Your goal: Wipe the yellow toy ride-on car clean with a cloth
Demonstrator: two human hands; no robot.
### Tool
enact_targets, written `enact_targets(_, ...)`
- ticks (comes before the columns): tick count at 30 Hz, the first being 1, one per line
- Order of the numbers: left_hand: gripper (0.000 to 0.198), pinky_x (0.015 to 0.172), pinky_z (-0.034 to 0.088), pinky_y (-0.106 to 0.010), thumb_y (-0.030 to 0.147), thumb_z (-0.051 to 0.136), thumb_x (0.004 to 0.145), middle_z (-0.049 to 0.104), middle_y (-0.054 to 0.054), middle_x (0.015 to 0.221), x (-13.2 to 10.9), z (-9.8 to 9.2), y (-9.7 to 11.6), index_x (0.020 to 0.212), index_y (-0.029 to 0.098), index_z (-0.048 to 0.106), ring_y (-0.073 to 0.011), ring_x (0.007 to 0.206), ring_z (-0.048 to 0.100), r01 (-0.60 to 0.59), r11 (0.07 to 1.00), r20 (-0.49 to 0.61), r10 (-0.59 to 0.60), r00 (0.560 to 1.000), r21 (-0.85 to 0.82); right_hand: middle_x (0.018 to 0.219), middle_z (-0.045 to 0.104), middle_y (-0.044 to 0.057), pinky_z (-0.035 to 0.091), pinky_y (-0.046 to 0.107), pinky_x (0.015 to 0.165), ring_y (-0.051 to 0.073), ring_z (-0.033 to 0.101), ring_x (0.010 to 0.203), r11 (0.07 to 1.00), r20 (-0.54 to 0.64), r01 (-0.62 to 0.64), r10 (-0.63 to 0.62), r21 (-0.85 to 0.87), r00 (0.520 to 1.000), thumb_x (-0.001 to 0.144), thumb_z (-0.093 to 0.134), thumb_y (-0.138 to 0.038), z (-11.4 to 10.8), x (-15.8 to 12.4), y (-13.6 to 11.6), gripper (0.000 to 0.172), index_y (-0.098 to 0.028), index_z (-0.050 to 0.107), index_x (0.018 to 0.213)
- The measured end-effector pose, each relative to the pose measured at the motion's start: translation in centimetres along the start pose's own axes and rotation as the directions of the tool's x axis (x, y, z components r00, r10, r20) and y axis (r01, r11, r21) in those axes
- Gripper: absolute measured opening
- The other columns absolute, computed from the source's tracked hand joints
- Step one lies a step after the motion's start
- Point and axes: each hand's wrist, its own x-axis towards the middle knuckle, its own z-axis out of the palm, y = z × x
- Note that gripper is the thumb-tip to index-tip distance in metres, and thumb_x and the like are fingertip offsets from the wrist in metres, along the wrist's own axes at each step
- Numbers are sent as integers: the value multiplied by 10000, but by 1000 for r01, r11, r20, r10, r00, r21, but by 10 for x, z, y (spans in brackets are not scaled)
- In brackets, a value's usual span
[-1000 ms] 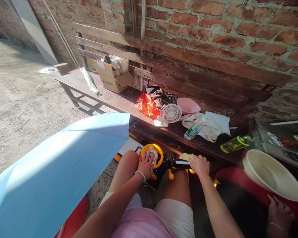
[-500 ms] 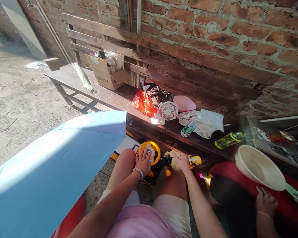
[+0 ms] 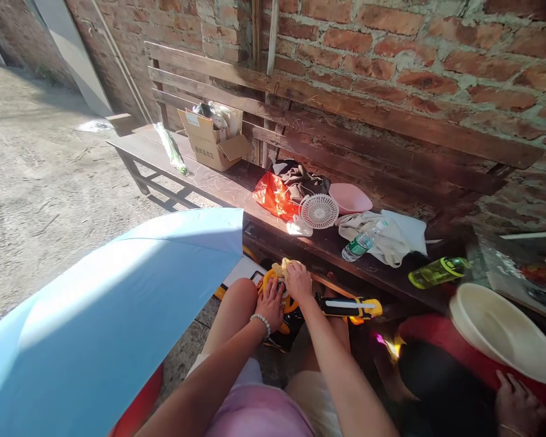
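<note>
My left hand, with a beaded bracelet at the wrist, lies over the yellow toy steering wheel, its fingers stretched across the hub. My right hand grips a pale yellow cloth and presses it against the upper part of the wheel. The wheel belongs to a ride-on toy between my knees, mostly hidden by hands and legs. A black and yellow toy part with a white stripe sticks out to the right of my right forearm.
A blue umbrella covers the left side. On the wooden bench are a cardboard box, a small fan, a pink basin and bottles. A co-worker's hand is at the right, near cream basins.
My right hand has moved left with the cloth, from the striped toy part to the steering wheel. My left hand stays on the wheel. The view has shifted slightly.
</note>
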Motion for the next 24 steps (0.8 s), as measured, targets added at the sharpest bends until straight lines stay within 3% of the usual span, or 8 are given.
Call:
enact_targets(4,785,1351,321,-610,260,544,1024,171,-173,1889,0,-4,2,1773,160,334,-385,1754,138,-14,1000,27,14,1000,10,1439,681,160,524,391,996,295,609,1281,968,110,-89,118,-236,987,1065,538,-230,10,-12,-12,342,-218,703,1364)
enact_targets(9,802,1363,314,-612,234,587,1009,162,-166,1890,-2,-7,3,1769,171,341,-365,1757,135,4,1000,19,-4,1000,-28,1375,682,221,545,398,922,329,680,1206,941,98,-184,219,-284,971,1092,490,-255,9,-38,-11,350,-176,707,1356)
enact_targets(14,814,1390,319,-564,139,614,934,334,-167,1844,-2,-7,-2,1725,174,422,-322,1729,268,18,946,-27,-29,999,-323,1291,706,225,538,406,982,324,714,1152,939,84,-181,214,-294,973,1057,552,-243,9,-60,-10,317,-169,720,1315)
enact_targets(16,833,1379,360,-532,187,590,971,431,-178,1794,-9,-15,-6,1763,184,330,-312,1672,401,42,859,-112,-115,987,-510,1297,701,225,535,405,986,328,715,1156,940,92,-170,205,-296,974,1038,581,-238,9,-62,-10,314,-167,720,1311)
enact_targets(18,886,1333,436,-530,328,568,1037,420,-186,1795,-21,-32,-12,1809,229,145,-323,1621,479,2,735,-267,-249,931,-678,1298,697,226,532,405,987,328,715,1152,940,91,-172,206,-295,974,1031,581,-223,8,-60,-12,314,-161,721,1305)
enact_targets(20,934,1294,480,-545,504,588,1052,329,-166,1842,-35,-61,-19,1812,301,83,-338,1639,449,-157,619,-451,-352,820,-769,1302,694,228,531,403,980,328,715,1155,940,86,-182,215,-288,973,1041,543,-203,8,-57,-12,326,-157,721,1309)
enact_targets(22,895,1288,492,-525,659,591,1029,416,-139,1802,-47,-97,-28,1781,312,250,-333,1633,458,-354,512,-592,-437,677,-783,1310,691,227,532,401,972,329,712,1161,942,97,-192,225,-274,969,1046,535,-204,6,-55,-12,339,-158,718,1327)
enact_targets(24,812,1254,538,-518,729,548,1024,577,-129,1689,-54,-133,-40,1697,283,454,-336,1589,518,-491,386,-621,-569,539,-781,1320,689,222,536,399,971,331,707,1166,950,110,-181,214,-253,971,1029,590,-232,3,-55,-10,338,-164,718,1334)
